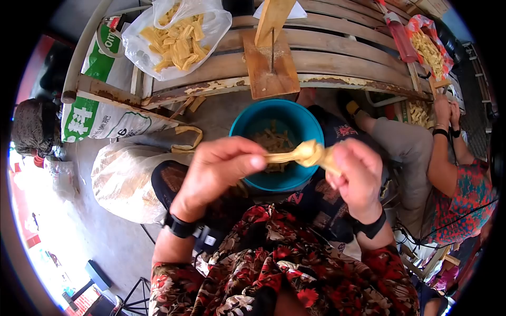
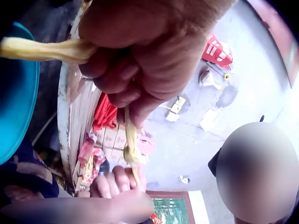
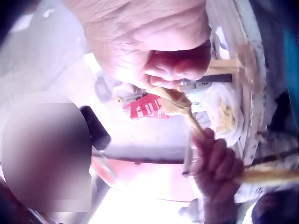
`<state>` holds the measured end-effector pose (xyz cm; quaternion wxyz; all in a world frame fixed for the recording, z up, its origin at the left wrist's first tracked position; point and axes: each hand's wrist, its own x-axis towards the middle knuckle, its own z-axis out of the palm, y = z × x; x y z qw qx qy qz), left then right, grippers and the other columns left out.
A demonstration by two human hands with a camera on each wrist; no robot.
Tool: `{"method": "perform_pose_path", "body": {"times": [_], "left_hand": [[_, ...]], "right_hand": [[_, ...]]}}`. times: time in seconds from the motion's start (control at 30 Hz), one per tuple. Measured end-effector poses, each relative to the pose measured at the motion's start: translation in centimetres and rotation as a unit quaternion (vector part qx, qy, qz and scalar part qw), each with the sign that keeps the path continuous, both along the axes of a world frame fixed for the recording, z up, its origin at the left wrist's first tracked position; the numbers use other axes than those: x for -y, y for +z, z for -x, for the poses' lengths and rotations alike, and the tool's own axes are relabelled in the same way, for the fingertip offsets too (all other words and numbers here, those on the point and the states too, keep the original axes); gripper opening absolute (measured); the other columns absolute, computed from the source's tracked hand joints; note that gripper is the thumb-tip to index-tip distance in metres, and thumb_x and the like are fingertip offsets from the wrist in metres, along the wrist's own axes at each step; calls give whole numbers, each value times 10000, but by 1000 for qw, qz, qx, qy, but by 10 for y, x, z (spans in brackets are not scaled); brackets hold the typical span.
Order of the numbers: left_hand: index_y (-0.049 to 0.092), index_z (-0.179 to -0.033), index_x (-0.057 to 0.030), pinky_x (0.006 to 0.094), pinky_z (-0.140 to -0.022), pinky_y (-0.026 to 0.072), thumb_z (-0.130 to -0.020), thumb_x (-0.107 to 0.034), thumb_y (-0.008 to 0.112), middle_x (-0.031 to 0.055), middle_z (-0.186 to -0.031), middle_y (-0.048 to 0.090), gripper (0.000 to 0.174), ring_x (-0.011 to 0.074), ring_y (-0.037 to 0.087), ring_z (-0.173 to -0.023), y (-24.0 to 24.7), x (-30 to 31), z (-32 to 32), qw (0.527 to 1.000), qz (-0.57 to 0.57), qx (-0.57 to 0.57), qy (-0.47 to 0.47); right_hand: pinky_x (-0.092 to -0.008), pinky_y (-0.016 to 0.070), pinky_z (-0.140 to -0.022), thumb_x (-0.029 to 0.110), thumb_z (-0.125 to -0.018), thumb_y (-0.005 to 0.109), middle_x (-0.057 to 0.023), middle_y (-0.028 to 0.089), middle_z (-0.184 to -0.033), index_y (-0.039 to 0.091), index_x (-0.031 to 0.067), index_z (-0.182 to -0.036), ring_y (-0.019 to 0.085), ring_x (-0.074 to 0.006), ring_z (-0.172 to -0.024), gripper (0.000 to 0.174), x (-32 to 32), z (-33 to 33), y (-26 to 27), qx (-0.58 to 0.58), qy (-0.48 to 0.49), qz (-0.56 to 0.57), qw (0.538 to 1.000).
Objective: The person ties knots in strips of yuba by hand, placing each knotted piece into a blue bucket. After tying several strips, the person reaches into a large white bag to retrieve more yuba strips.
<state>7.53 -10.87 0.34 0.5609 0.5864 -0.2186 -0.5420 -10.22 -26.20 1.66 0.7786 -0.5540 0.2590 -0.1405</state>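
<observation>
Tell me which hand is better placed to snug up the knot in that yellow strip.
Probably the right hand: its fingers hold the yellow strip close beside the knot, while the left hand pinches it farther from the knot.

So the tabletop [image 1: 342, 63] is wooden slats with a rusty metal front edge [image 1: 203, 88], paint flaking off, sitting just past the fingers [image 1: 253, 160]. Beyond the left hand's fingers and off to the left there's a see-through plastic bag [image 1: 213, 16], open, with a pile of yellow strips [image 1: 182, 42] in it. Straight out past the gap between both hands' fingers, a wooden board [image 1: 258, 76] overhangs the edge, carrying a wood block [image 1: 273, 22] and an upright metal rod [image 1: 272, 52]. Way out right of the right hand's fingers: a pinkish bottle [image 1: 404, 43] near a red-and-clear bag [image 1: 416, 25] of yellowish pieces [image 1: 429, 55].
</observation>
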Motion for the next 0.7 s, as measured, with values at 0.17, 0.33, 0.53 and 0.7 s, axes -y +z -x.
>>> {"method": "perform_pose_path", "body": {"times": [0.17, 0.33, 0.53, 0.7], "left_hand": [[674, -917, 11, 211, -636, 438, -827, -111, 683, 12, -778, 634, 152, 72, 549, -714, 0, -3, -15, 991, 16, 136, 16], [668, -916, 6, 243, -632, 462, -815, -92, 685, 56, -779, 652, 142, 99, 583, -714, 10, 12, -12, 977, 51, 207, -25], [674, -903, -9, 255, -603, 469, -797, -73, 691, 60, -737, 653, 125, 116, 602, -677, 2, 7, -36, 969, 42, 240, -44], [670, -887, 0, 240, -594, 453, -819, -121, 679, 42, -708, 635, 139, 80, 564, -661, -14, 33, -65, 960, 5, 279, -14]], "right_hand": [[-225, 469, -648, 313, -973, 453, -50, 626, -738, 622, -13, -954, 582, -94, -683, 368, 27, -8, -16, -6, 100, 172, 980], [-236, 475, -645, 318, -946, 507, -54, 644, -793, 628, -23, -981, 602, -95, -718, 364, 46, -32, 5, -114, 262, 105, 952], [-236, 425, -551, 358, -960, 454, 11, 538, -639, 553, 38, -846, 522, -72, -602, 354, 53, -46, -1, -131, 452, 62, 880], [-227, 409, -560, 358, -946, 498, 42, 522, -690, 568, 55, -838, 484, -48, -634, 329, 75, -65, -8, -167, 358, 63, 916]]}}
